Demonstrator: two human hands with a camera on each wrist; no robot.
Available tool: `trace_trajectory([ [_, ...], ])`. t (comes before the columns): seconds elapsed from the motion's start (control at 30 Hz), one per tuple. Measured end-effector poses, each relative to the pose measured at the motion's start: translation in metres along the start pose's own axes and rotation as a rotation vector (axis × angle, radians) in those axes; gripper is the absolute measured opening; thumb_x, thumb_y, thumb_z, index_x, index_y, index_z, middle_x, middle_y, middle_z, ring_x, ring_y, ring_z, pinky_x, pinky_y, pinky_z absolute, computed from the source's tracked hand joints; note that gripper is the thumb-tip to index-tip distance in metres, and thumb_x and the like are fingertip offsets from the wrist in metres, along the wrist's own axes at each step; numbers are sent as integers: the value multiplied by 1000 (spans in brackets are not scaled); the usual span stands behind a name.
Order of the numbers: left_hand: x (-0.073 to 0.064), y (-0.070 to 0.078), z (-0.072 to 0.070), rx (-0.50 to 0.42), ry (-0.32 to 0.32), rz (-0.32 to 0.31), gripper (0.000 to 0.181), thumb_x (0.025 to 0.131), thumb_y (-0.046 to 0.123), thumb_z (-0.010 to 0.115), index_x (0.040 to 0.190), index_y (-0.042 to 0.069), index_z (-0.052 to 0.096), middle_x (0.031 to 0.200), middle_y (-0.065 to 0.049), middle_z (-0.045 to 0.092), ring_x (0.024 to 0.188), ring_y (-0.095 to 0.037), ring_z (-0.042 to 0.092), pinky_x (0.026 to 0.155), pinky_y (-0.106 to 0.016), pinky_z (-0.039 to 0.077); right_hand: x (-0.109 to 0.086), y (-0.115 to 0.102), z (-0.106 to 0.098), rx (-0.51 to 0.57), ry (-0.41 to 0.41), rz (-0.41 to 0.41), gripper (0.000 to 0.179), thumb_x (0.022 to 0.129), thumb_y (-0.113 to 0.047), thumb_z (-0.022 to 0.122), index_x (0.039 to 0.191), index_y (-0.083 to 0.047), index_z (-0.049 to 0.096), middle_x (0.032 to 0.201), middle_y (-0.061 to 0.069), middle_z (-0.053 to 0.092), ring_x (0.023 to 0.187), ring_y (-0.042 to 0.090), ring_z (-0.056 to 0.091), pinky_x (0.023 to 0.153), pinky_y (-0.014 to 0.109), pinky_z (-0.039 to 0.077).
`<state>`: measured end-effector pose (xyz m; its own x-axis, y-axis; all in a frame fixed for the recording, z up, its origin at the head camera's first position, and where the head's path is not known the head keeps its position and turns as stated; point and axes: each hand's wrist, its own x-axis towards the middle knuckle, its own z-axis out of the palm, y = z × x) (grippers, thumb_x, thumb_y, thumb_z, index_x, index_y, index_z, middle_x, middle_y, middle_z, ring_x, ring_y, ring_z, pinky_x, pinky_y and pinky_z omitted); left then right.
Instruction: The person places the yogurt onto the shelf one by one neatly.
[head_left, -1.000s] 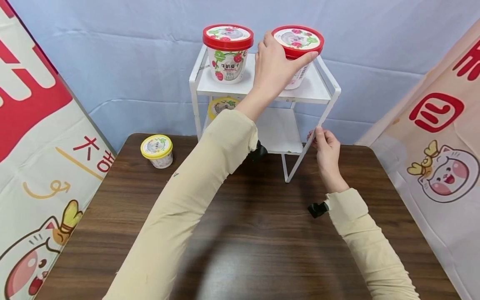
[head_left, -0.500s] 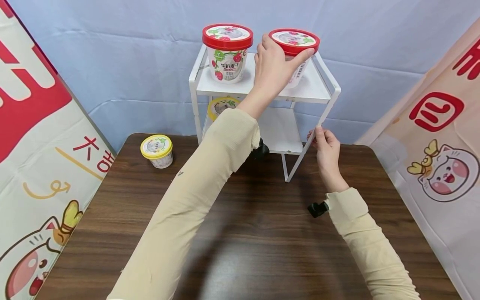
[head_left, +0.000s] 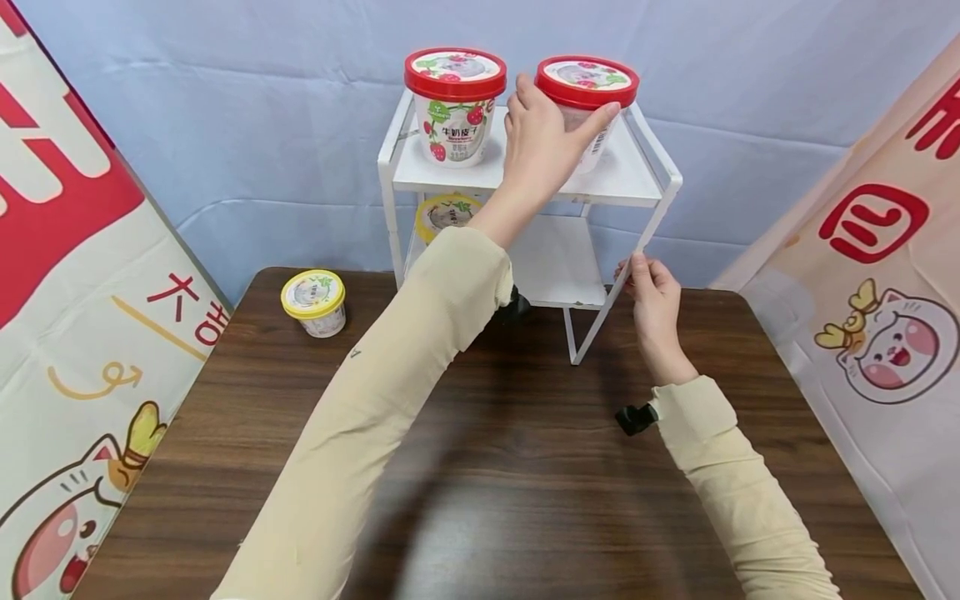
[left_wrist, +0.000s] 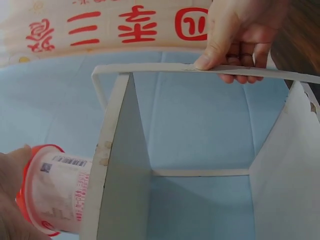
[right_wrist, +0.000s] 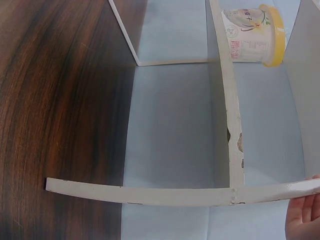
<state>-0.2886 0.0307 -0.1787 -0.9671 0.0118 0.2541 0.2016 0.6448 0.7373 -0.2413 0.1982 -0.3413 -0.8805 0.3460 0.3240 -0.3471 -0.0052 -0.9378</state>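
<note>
A tub with a red lid (head_left: 587, 82) and strawberry print stands on the right of the white two-tier rack's top shelf (head_left: 517, 179). My left hand (head_left: 543, 142) is spread close beside it, thumb along the front of the lid and fingers at its left side; whether they touch it is hard to tell. In the left wrist view, the tub (left_wrist: 60, 195) shows its barcode side. My right hand (head_left: 657, 304) pinches the rack's right front leg between thumb and fingers. The left wrist view also shows the right hand (left_wrist: 245, 40) on that leg.
Another red-lidded tub (head_left: 456, 125) stands at the left of the top shelf. A yellow-lidded tub (head_left: 442, 212) sits on the lower shelf, partly behind my left arm. Another yellow-lidded tub (head_left: 315, 302) stands on the wooden table (head_left: 525, 483). Printed banners flank the table.
The right red-lidded tub has shifted slightly left and levelled on the top shelf. My left fingers have loosened and drawn back from its lid. My right hand stays on the leg.
</note>
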Motion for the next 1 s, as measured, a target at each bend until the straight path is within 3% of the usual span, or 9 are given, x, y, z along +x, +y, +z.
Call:
trace_trajectory([
  [0.23,-10,1,-3,52,78,131,96,85,58,49,144,2,-2,151,-10,5,137,-14,7,107,-16,7,1,-1,-1,15,1,30,21,94,-15,49,79,-6,59,74,-3,61,73,11,57,69,19,46],
  [0.43,-20,1,-4,239,137,274,87,87,55,47,144,2,8,150,-12,11,137,-18,9,109,-20,2,1,-1,0,19,3,25,21,94,-16,50,78,-6,59,73,-4,61,74,13,57,69,19,46],
  [0.63,-29,-6,-6,376,143,389,73,89,49,48,141,4,24,146,-12,22,135,-20,17,110,-22,8,0,1,0,15,3,-11,22,94,-16,50,76,-8,59,72,-4,62,72,10,58,68,18,47],
  [1.0,-50,-22,-16,340,125,583,61,90,36,51,138,2,33,142,-10,32,131,-19,26,108,-19,10,0,-1,1,14,-2,3,22,94,-15,49,77,-8,59,72,-4,61,71,9,57,68,19,46],
])
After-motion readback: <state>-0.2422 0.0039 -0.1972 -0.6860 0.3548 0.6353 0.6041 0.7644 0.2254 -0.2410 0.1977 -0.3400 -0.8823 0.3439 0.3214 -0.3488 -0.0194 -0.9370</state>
